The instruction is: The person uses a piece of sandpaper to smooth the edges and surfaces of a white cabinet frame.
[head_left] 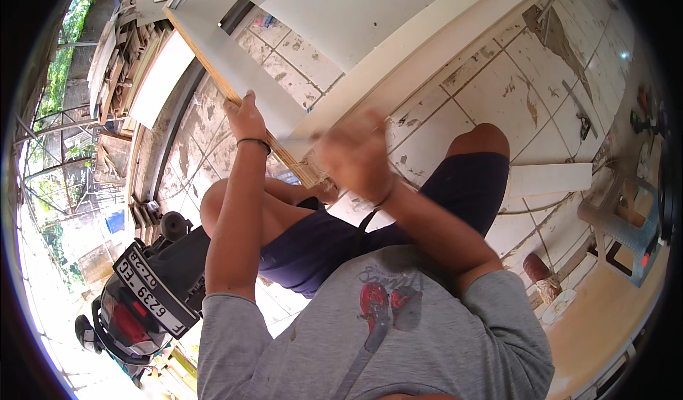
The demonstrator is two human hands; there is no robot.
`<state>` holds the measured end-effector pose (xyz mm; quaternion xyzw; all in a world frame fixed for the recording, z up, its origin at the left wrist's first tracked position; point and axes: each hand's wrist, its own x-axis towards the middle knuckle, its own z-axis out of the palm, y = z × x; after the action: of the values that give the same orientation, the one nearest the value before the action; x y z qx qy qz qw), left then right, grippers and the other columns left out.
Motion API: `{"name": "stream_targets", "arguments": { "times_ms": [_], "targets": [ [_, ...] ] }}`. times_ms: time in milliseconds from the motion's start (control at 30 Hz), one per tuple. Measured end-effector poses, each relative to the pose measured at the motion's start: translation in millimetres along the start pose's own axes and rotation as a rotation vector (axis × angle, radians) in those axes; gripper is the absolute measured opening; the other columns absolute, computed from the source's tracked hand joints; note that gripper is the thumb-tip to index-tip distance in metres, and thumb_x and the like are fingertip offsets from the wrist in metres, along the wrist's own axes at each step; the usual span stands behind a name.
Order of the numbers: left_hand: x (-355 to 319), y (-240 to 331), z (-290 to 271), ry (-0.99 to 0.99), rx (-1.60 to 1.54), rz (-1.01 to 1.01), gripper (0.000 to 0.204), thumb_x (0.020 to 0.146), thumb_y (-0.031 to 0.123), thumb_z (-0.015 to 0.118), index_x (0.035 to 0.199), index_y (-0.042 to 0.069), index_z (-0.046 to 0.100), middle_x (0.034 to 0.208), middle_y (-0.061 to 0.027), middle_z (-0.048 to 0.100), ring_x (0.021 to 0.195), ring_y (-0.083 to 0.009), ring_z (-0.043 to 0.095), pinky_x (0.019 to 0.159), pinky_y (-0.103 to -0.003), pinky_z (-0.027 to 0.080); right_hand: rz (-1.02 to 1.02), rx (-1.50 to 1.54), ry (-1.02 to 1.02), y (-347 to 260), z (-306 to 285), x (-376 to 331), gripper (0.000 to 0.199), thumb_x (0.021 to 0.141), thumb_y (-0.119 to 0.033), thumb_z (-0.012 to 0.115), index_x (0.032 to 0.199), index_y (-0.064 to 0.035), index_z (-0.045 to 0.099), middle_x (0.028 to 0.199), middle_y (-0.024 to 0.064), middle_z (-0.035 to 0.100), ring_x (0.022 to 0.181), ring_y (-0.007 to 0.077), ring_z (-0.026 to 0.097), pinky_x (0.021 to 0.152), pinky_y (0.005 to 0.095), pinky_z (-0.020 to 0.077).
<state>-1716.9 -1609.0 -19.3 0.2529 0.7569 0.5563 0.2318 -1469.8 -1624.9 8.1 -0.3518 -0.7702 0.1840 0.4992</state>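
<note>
My left hand (pixel 247 120), with a dark band at its wrist, grips the raw wooden edge of a grey-faced panel (pixel 238 69). This panel joins other pale boards in a large cabinet-like piece, and floor tiles show through a gap in it. My right hand (pixel 356 157) is blurred by motion near the panel's near corner, above my lap. Its fingers look curled. A faint grey streak runs from it toward the panel edge, too smeared to name. Across the piece lies a long cream board (pixel 420 48), just beyond the right hand.
Stained tiles (pixel 455 126) surround me. At the right are a loose pale board (pixel 551 178), a tool (pixel 585 124), a grey plastic stool (pixel 626 219) and a reddish-brown cylinder (pixel 537 270). A motorcycle (pixel 142 315) stands left behind me; stacked wood offcuts (pixel 128 62) lie far left.
</note>
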Motion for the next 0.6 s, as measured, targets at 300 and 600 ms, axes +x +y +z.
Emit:
{"name": "stream_targets", "arguments": {
  "times_ms": [300, 600],
  "targets": [
    [1.1, -4.6, 2.9, 0.054, 0.041, 0.065, 0.038, 0.086, 0.013, 0.058, 0.116, -0.005, 0.043, 0.098, -0.0143, 0.06, 0.083, -0.0213, 0.06, 0.073, -0.032, 0.049, 0.035, -0.417, 0.238, 118.7, -48.2, 53.3, 0.009, 0.069, -0.006, 0.064, 0.077, -0.0123, 0.063, 0.075, 0.0036, 0.061, 0.073, 0.0253, 0.057, 0.07, 0.0379, 0.0385],
    [3.8, -1.5, -5.1, -0.024, -0.062, 0.015, 0.037, 0.087, 0.01, 0.057, 0.117, -0.006, 0.041, 0.101, -0.0135, 0.059, 0.086, -0.0202, 0.06, 0.075, -0.031, 0.05, 0.036, -0.063, 0.11, 30.8, -16.0, 20.2, 0.009, 0.069, -0.008, 0.069, 0.071, -0.0127, 0.062, 0.066, 0.0014, 0.054, 0.064, 0.0217, 0.053, 0.076, 0.0411, 0.0378]
  ]
}}
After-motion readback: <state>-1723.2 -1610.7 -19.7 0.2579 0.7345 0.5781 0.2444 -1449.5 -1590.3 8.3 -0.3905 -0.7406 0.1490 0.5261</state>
